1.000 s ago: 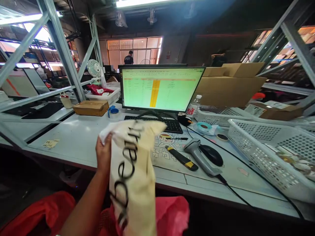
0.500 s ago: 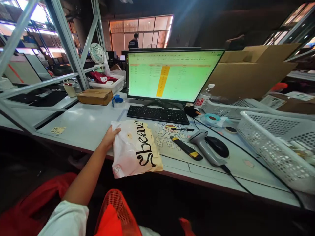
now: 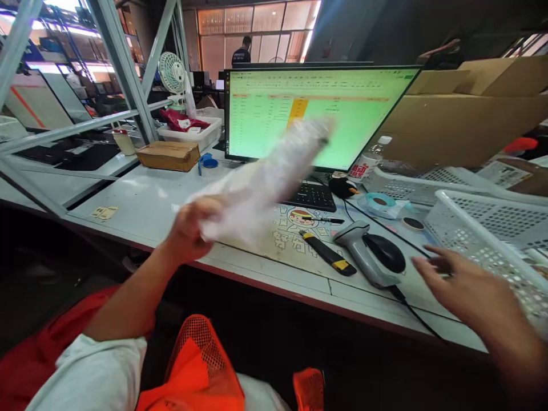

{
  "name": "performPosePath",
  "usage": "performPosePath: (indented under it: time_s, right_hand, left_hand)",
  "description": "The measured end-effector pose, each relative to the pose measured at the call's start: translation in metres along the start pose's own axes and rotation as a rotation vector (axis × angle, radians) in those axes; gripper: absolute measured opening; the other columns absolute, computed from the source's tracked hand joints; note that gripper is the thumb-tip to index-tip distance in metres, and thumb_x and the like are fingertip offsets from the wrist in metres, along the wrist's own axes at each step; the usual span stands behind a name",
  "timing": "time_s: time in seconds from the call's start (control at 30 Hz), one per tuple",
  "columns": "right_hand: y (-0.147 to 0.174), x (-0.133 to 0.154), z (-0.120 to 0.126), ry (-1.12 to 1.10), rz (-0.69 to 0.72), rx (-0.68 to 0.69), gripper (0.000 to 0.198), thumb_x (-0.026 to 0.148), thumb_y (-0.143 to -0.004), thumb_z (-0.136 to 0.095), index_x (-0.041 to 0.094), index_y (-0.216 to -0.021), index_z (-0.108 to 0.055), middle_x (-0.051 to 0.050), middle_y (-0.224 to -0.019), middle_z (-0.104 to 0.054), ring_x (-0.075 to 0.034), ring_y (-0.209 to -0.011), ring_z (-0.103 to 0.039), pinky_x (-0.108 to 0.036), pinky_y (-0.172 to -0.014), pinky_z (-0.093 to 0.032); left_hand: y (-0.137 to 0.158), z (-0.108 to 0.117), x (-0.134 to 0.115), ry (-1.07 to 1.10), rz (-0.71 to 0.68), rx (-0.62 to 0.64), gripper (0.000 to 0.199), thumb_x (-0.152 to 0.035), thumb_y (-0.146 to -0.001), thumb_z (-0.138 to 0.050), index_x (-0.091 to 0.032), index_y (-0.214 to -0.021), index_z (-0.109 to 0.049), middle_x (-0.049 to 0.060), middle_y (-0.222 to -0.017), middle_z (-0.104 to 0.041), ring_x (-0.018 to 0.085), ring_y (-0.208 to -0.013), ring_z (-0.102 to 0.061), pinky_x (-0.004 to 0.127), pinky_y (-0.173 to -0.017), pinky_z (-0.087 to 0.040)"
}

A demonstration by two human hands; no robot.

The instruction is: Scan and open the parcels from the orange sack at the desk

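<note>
A white plastic mailer bag (image 3: pixel 265 177) is held up over the desk, smeared by motion and tilted in front of the monitor. My left hand (image 3: pixel 194 225) is closed round its near end. On the right, my right hand (image 3: pixel 462 279) hovers above the desk edge with fingers apart and nothing in them. Closest to it are a black mouse (image 3: pixel 385 253) and a grey barcode scanner (image 3: pixel 363 257), lying side by side. A black and yellow box cutter (image 3: pixel 327 253) rests left of the scanner, below a black pen (image 3: pixel 323 220).
The monitor (image 3: pixel 355 114) and a partly hidden keyboard (image 3: pixel 314 197) stand behind. White plastic baskets (image 3: pixel 483 222) line the right side, near a bottle (image 3: pixel 370 157) and tape roll (image 3: pixel 379 202). A small carton (image 3: pixel 169 155) and a metal frame (image 3: pixel 124 68) are on the left.
My left hand has lifted and turned the mailer bag, so its printed face no longer shows. My right hand has come into view from the right.
</note>
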State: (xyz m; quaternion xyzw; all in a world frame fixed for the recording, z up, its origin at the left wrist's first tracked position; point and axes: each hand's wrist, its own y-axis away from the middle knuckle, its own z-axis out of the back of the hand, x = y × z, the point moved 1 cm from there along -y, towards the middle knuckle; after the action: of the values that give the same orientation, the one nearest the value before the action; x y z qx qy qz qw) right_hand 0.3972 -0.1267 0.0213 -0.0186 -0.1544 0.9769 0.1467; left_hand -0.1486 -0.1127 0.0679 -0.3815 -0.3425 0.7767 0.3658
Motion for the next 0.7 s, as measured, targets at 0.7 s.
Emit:
performPosePath:
  time_s: [0.7]
  right_hand:
    - [-0.015,0.118,-0.038,0.091,-0.145,0.393,0.057,0.046,-0.098,-0.049,0.003,-0.135,-0.057,-0.028,-0.122,-0.067,-0.044,-0.115,-0.066,-0.051,-0.091,-0.055]
  left_hand:
    - [-0.018,-0.103,-0.006,-0.243,0.411,0.833,0.065,-0.057,-0.103,-0.05,-0.014,-0.152,-0.051,0.016,-0.159,-0.051,0.033,-0.147,-0.049,0.046,-0.121,-0.039]
